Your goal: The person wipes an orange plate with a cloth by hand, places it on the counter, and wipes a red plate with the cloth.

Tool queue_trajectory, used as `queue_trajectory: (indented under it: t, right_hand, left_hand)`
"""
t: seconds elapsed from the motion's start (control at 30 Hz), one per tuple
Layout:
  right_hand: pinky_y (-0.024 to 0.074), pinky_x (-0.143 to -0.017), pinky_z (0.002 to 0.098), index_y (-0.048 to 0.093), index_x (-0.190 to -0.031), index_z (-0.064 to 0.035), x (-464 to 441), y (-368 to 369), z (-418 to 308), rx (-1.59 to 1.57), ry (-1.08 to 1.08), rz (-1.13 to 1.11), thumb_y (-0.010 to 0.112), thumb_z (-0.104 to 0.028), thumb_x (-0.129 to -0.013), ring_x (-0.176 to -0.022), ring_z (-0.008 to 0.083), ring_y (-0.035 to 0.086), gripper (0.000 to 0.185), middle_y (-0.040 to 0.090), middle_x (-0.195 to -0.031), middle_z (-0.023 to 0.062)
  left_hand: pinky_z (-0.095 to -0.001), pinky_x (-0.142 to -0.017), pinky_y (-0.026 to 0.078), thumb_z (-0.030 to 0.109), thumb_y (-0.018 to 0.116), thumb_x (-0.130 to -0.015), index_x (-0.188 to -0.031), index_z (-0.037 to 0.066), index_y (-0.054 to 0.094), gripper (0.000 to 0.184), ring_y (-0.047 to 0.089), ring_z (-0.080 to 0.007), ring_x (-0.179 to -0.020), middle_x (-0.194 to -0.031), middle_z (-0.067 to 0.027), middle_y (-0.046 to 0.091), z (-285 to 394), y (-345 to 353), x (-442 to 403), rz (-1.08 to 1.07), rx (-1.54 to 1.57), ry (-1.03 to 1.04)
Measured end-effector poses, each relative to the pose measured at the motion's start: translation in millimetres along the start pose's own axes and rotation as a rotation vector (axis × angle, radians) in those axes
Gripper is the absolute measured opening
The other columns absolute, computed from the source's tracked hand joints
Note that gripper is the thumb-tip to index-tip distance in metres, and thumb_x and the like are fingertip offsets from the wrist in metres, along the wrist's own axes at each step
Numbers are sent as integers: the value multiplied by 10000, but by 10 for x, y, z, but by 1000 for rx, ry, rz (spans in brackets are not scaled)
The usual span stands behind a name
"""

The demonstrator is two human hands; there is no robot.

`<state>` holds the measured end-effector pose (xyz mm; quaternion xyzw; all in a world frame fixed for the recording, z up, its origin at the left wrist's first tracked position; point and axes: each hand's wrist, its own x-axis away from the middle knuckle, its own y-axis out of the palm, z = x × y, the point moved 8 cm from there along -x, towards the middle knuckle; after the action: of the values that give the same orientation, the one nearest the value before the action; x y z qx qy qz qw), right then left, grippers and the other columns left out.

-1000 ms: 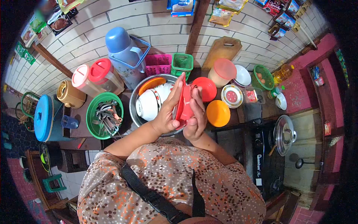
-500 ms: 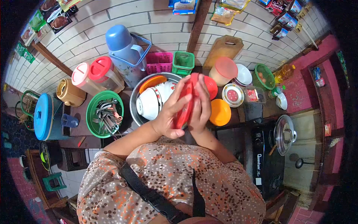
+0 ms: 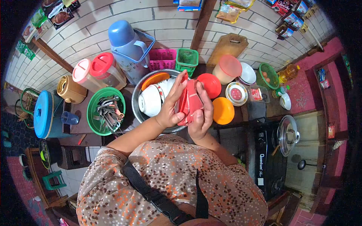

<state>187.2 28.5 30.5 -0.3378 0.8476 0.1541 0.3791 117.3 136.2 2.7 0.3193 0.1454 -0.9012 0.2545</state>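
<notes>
Between my hands, in front of my chest, is a red plate seen nearly edge-on, with a red cloth (image 3: 193, 101) with pale lines pressed on its right side. My left hand (image 3: 170, 107) holds the plate from the left, fingers pointing up. On the right, my right hand (image 3: 202, 113) presses the cloth against it. Just behind my left hand a metal basin (image 3: 136, 109) holds white bowls (image 3: 151, 100) and an orange plate (image 3: 155, 80). Right of my hands lie a red plate (image 3: 209, 86) and an orange plate (image 3: 223, 111).
A green basin (image 3: 90, 118) of cutlery stands at the left, near lidded containers (image 3: 103, 64) and a blue thermos (image 3: 130, 56). Toward the right are a patterned plate (image 3: 236, 94), a green basket of eggs (image 3: 268, 77) and a black stove (image 3: 269, 162) with a lidded pan (image 3: 287, 135).
The held plate and cloth have turned between my hands; the cloth's lined face shows again after being mostly hidden half a second ago. The view has shifted slightly.
</notes>
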Motion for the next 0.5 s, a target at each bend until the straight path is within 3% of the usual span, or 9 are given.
queue_trajectory:
  t: [0.1, 0.17, 0.3, 0.37, 0.5]
  right_hand:
    - [327, -1238, 492, 435, -1514, 92, -77, 33, 30, 10, 85, 23, 406, -232, -1079, -1457, 368, 478, 543, 497, -1563, 266]
    - [319, -1243, 464, 460, -1495, 94, -106, 56, 261, -217, 334, 83, 435, -201, -1057, -1457, 343, 479, 529, 496, -1566, 259]
    - [306, -1246, 451, 515, -1477, 50, 36, 93, 509, -273, 427, 97, 486, -106, -1017, -1468, 322, 458, 486, 493, -1580, 219]
    - [293, -1251, 455, 554, -1458, 37, 112, 92, 514, -251, 435, 108, 496, -120, -1012, -1476, 325, 450, 476, 496, -1580, 214]
    - [286, -1253, 493, 626, -1401, 16, 154, 78, 315, 21, 232, 30, 506, -174, -1011, -1477, 369, 452, 451, 487, -1583, 232]
  left_hand:
    - [-572, -1266, 163, 750, 531, -929, -1673, 182, 318, 960, 174, -489, -1592, -1714, -316, 155, 6, 38, 59, -13, 38, 19]
    - [-582, -1263, 160, 766, 512, -929, -1679, 186, 302, 971, 162, -496, -1592, -1716, -314, 154, 27, 37, 91, -14, -9, -15]
    - [-550, -1273, 139, 792, 470, -930, -1687, 143, 267, 1017, 164, -464, -1601, -1722, -298, 161, 11, 43, 105, 43, 102, -147]
    - [-536, -1279, 124, 792, 458, -933, -1688, 118, 251, 1034, 165, -448, -1604, -1726, -287, 165, -7, 29, 86, 66, 140, -179]
    - [-522, -1287, 104, 782, 454, -938, -1688, 86, 229, 1048, 163, -416, -1610, -1732, -265, 172, -96, -10, 117, 94, 175, -223]
